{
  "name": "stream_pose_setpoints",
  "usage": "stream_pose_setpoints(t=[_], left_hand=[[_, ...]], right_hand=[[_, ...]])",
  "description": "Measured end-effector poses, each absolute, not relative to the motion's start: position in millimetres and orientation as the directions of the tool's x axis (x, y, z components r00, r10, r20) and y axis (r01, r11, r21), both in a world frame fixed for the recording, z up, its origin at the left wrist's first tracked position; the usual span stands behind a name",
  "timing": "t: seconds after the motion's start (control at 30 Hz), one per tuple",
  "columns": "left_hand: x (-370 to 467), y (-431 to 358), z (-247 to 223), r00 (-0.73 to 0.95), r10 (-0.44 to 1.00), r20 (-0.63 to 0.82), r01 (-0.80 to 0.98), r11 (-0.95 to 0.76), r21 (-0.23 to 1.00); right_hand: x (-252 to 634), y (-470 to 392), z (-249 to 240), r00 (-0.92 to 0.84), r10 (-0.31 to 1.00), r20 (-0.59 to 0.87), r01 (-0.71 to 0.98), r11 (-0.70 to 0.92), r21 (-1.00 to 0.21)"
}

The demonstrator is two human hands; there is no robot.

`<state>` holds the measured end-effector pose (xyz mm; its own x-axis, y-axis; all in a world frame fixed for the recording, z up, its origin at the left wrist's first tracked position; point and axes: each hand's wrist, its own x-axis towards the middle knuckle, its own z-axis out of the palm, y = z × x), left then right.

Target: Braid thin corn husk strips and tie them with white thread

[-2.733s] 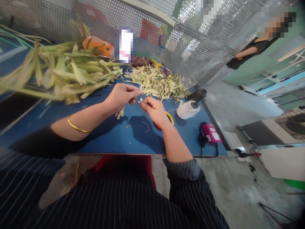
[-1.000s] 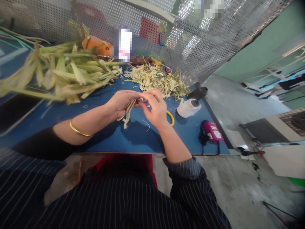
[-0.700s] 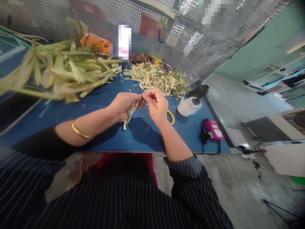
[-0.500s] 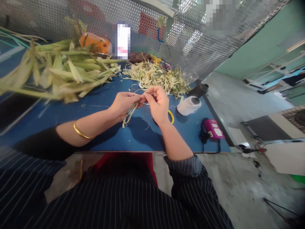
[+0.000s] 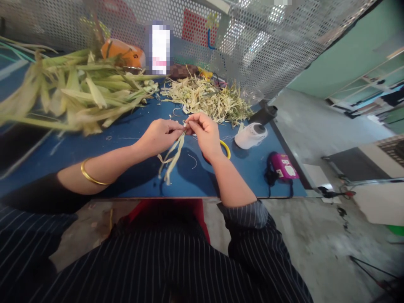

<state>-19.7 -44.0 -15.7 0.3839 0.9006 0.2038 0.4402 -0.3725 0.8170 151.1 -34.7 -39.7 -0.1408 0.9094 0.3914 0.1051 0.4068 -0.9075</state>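
Note:
My left hand (image 5: 162,136) pinches pale corn husk strips (image 5: 173,162), whose loose ends hang below the fingers over the blue table. Close against it, my right hand (image 5: 204,134) has its thumb and fingers pinched at the top end of the same strips. The exact point where the fingertips meet is partly hidden. Under my right wrist shows a yellow ring-shaped handle (image 5: 225,149), the rest of it covered. Behind my hands lies a heap of shredded husk strips (image 5: 211,99). A white thread cone (image 5: 251,135) stands to the right.
Long green-yellow husk leaves (image 5: 75,90) cover the table's left side, with an orange object (image 5: 123,54) behind them. A purple box with a black cord (image 5: 284,165) sits near the right edge. A dark cylinder (image 5: 264,114) lies beyond the cone; perforated metal mesh (image 5: 252,46) rises at the back.
My left hand has shifted slightly left. The husk strips now hang longer and spread apart, where before they were bent in a loop. My right hand stays pinched near the same spot.

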Motion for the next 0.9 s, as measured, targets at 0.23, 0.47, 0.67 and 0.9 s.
stream_pose_setpoints(t=[0.23, 0.47, 0.67, 0.9], left_hand=[[-33, -57, -15, 0.338, 0.909, 0.243, 0.560, -0.402, 0.725], [-32, -39, -34, 0.284, 0.954, 0.093, 0.675, -0.268, 0.688], [-33, -35, -33, 0.212, 0.974, -0.077, 0.636, -0.078, 0.768], [-31, -32, -36, 0.261, 0.961, -0.092, 0.732, -0.135, 0.668]], right_hand=[[141, -42, -36, -0.217, 0.944, 0.250, 0.014, 0.259, -0.966], [137, -37, -50, -0.281, 0.955, 0.091, 0.121, 0.130, -0.984], [141, -38, -46, -0.319, 0.947, 0.023, 0.108, 0.061, -0.992], [136, -43, -47, -0.516, 0.837, 0.180, 0.099, 0.267, -0.959]])
